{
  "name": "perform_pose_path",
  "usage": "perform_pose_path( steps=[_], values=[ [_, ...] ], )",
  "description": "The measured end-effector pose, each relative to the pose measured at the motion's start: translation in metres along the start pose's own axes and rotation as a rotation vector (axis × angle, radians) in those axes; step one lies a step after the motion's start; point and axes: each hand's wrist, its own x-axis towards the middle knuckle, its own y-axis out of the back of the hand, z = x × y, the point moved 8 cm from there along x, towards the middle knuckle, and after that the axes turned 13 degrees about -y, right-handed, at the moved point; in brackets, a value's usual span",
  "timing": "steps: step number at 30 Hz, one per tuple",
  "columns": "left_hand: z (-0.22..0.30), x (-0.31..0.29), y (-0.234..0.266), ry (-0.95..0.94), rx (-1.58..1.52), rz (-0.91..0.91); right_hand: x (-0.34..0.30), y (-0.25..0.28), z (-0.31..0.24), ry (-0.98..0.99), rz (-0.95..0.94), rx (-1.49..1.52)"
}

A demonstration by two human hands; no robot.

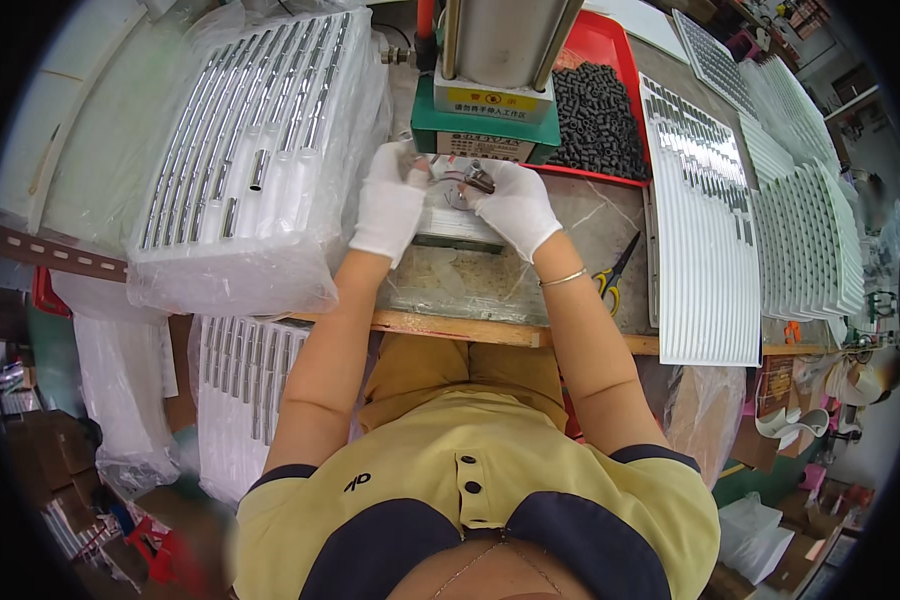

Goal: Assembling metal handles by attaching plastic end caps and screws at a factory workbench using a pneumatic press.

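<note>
Both my hands wear white gloves and work just under the head of a green bench press (485,133). In my right hand (517,205), a short shiny metal tube (480,178) is pinched between thumb and fingers. My left hand (388,198) is on the other side of the press base, its fingers curled; what they grip, if anything, is hidden. Between the hands lies the silvery metal base (455,228) of the press.
To the left, a plastic-wrapped white tray (285,205) carries rows of chrome tubes. A red tray (635,120) of small black parts stands behind my right hand. Scissors (615,272) lie near a ribbed white tray (705,290) with more metal tubes. The wooden table edge (450,326) runs before me.
</note>
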Motion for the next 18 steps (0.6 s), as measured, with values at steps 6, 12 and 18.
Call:
perform_pose_path(
  steps=[6,12,18],
  values=[
    [-0.009,-0.045,0.002,0.32,-0.499,-0.044,-0.01,0.006,0.001,0.004,0.024,0.017],
    [0.025,-0.09,-0.027,0.404,-0.716,-0.463,-0.072,0.022,0.025,-0.107,-0.085,0.557],
    [0.04,-0.099,-0.047,0.348,-0.544,-0.503,-0.094,0.017,0.022,-0.112,-0.2,0.716]
  ],
)
